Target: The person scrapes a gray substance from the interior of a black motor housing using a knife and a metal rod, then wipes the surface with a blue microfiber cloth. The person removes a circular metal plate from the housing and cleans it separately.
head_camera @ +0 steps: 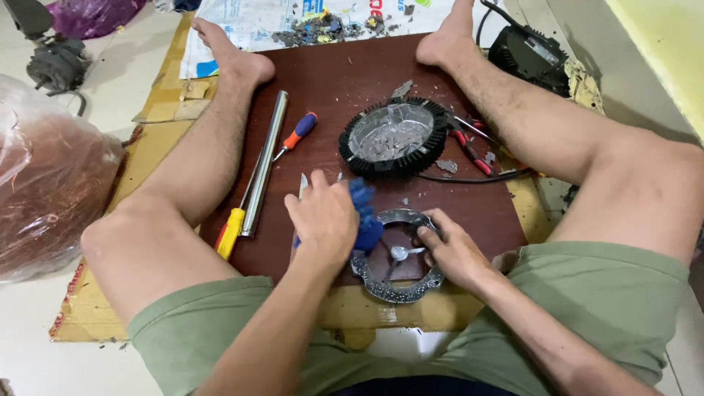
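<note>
left hand (323, 220) wrapped around blue tool (364, 213), long way pointing far-to-near | right hand (456, 253) fingers pinching rim of flat grey metal ring (400, 257), lying near on dark brown board (330, 81) | round black ribbed lamp shell (394, 137) just beyond | shiny steel tube (264, 161) left, pointing far

left hand (323, 220): grips a blue-handled tool (364, 213)
right hand (455, 253): steadies a grey metal ring (396, 287) (on the dark board (330, 81))
</note>
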